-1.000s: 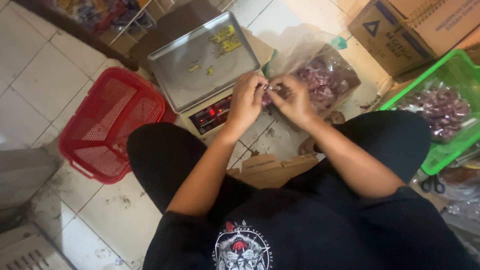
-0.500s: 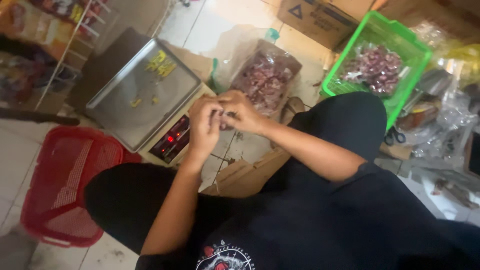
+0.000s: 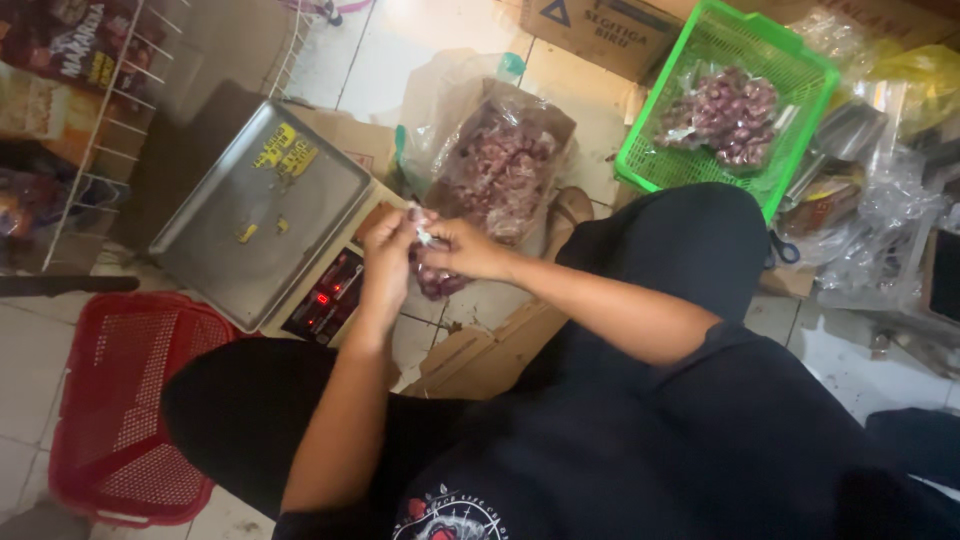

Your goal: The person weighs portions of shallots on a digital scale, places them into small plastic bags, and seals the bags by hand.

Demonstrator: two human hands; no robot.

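My left hand [image 3: 388, 262] and my right hand [image 3: 462, 250] meet over the floor, both pinching the twisted top of a small clear plastic bag [image 3: 432, 275] of reddish shallots that hangs below the fingers. Just left of the hands stands a digital scale [image 3: 262, 222] with a steel weighing pan and a red lit display. Beyond the hands lies a large open plastic sack of shallots [image 3: 500, 165]. A green plastic basket [image 3: 722, 105] at the upper right holds another filled bag of shallots.
A red plastic basket [image 3: 125, 415] sits on the tiled floor at lower left. A wire rack with packaged goods [image 3: 60, 90] stands at upper left. Cardboard boxes [image 3: 600, 35] lie at the top; scissors and plastic bags [image 3: 860, 230] are at right.
The view has swung right and tilted, so the scale and baskets shifted left. Both hands stay together at the small bag's top, working it.
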